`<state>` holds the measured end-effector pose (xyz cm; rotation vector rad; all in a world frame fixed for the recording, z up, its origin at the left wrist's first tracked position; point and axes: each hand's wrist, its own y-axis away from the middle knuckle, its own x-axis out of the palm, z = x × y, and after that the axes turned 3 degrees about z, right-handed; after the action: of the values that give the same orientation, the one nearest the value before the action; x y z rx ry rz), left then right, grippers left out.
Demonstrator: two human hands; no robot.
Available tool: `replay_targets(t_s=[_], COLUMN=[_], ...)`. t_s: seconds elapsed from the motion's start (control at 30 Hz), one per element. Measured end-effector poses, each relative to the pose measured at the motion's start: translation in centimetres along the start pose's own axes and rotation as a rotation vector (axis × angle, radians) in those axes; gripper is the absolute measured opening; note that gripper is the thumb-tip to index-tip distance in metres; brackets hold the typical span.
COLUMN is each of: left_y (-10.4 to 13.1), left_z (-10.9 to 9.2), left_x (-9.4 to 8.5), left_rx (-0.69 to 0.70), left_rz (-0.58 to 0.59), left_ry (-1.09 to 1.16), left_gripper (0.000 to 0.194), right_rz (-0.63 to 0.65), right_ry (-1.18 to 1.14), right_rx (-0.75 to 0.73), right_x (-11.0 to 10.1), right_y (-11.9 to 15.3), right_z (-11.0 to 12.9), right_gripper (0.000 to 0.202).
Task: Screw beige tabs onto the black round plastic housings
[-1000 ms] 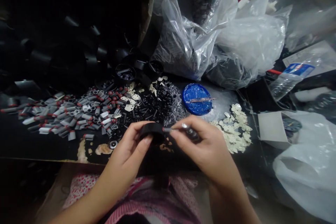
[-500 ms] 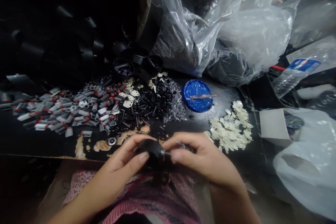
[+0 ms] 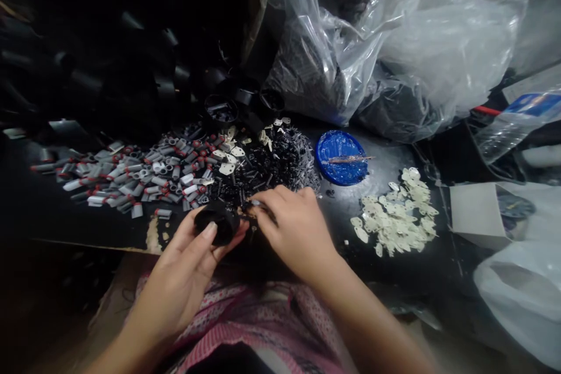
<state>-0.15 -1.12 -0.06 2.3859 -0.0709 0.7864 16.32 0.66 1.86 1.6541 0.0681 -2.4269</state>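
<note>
My left hand (image 3: 188, 254) is closed around a black round plastic housing (image 3: 218, 224), its hollow side facing up and the thumb pressed on its rim. Just right of it, my right hand (image 3: 293, 225) is closed, fingers bent down at the near edge of the small-parts heap. A small grey tip (image 3: 255, 203) shows at its fingertips; the rest is hidden. Small black springs and bits (image 3: 249, 172) lie beyond the fingers, beside a heap of thin grey pieces (image 3: 302, 158).
Grey tubes with red rings (image 3: 131, 178) spread at left. A blue lid (image 3: 335, 172) with a stick across it lies behind cream plates (image 3: 398, 216). Plastic bags (image 3: 324, 64) stand at the back. A white box (image 3: 475, 213) and a bottle (image 3: 512, 123) are at right.
My right hand has left the black housing, where a spring showed between the hands, and reached forward to the small parts. My left hand has turned the housing hollow side up.
</note>
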Motion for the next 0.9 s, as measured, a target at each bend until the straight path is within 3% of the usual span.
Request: replay_targets(t_s=[0.17, 0.33, 0.5, 0.63, 0.73, 0.9], left_y=[-0.4, -0.6, -0.9, -0.8, -0.6, -0.5], left_z=[-0.2, -0.4, -0.8, -0.7, -0.3, 0.3], left_x=[0.4, 0.9, 2.0, 2.6, 2.8, 3.0], left_rx=[-0.005, 0.004, -0.085, -0.08, -0.066, -0.045], left_rz=[0.001, -0.002, 0.044, 0.081, 0.06, 0.034], left_ry=[0.052, 0.102, 0.218, 0.251, 0.251, 0.26], left_gripper=[0.017, 0.015, 0.014, 0.016, 0.014, 0.011], right_rz=[0.0, -0.087, -0.304, -0.366, -0.405, -0.494], right_ry=[0.15, -0.209, -0.445, -0.592, -0.546, -0.374], right_rx=[-0.072, -0.049, -0.133, -0.014, 0.025, -0.098], right_x=[1.0, 0.5, 0.7, 1.0, 0.9, 0.9], right_y=[-0.4, 0.8, 2.0, 2.3, 2.3, 2.5], right_z=[0.2, -0.2, 0.0, 0.2, 0.3, 0.4], right_gripper=[0.013, 0.006, 0.019, 0.015, 0.009, 0.013])
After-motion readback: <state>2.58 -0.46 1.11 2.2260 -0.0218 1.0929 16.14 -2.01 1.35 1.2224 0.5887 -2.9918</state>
